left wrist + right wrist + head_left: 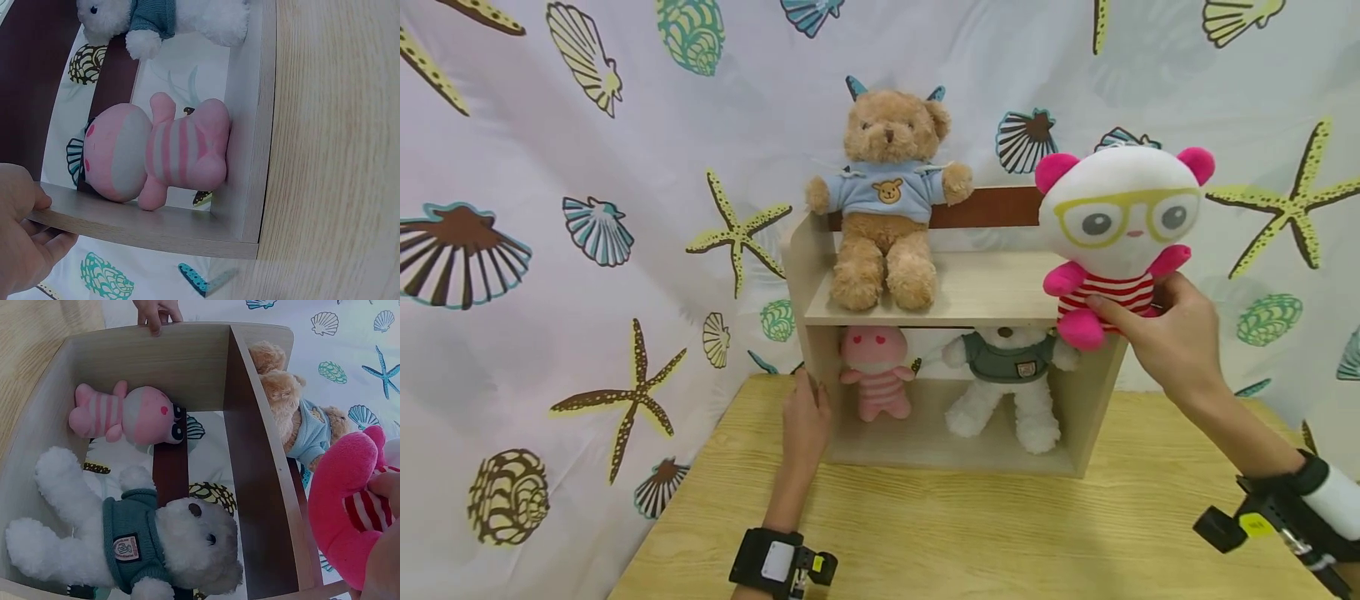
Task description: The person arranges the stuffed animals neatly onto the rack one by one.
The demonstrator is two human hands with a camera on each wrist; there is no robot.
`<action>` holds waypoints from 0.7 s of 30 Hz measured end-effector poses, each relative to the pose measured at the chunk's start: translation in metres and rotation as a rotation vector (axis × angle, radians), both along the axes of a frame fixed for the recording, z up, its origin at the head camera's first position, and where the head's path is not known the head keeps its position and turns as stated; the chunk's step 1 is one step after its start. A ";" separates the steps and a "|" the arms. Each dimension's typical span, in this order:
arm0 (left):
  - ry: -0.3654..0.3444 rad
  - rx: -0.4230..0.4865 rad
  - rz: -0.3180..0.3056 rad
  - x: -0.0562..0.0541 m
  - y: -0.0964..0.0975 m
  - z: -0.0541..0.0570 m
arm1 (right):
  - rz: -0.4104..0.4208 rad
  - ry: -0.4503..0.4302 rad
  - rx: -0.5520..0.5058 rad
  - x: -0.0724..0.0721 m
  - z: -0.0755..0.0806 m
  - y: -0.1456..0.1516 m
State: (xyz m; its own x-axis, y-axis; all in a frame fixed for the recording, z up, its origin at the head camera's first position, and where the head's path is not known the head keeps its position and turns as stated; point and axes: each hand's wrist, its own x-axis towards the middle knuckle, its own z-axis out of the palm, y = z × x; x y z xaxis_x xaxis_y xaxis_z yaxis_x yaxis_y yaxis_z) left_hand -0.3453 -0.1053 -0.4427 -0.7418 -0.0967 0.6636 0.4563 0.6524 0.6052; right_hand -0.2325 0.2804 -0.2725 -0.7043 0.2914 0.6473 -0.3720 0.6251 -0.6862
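In the head view my right hand grips a plush panda by its red-striped body. This toy has a white head, pink ears and yellow glasses, and it overlaps the right end of the wooden shelf unit. My left hand holds the unit's left side panel; in the left wrist view its thumb and fingers lie on either side of the board edge. A brown teddy bear in a light blue hoodie sits on the upper shelf's left part.
Below, a pink striped plush toy sits at the left and a white plush bear in a green sweater at the right. The unit stands on a wood-grain table before a curtain printed with shells and starfish.
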 end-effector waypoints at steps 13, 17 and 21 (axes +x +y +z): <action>0.007 0.009 0.010 0.001 0.002 -0.001 | 0.000 0.005 -0.021 -0.016 0.002 -0.010; 0.004 0.007 0.011 0.001 0.002 -0.001 | 0.006 0.023 -0.007 -0.020 0.004 -0.014; 0.027 0.000 0.022 0.000 0.002 -0.001 | -0.001 0.011 0.005 -0.023 0.006 -0.017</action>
State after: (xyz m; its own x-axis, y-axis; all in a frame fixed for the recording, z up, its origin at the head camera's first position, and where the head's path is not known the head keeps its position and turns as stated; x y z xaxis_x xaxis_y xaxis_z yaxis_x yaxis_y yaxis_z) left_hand -0.3451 -0.1034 -0.4435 -0.7213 -0.1126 0.6834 0.4582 0.6624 0.5928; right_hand -0.2556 0.2637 -0.2667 -0.6967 0.2889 0.6566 -0.3790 0.6289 -0.6789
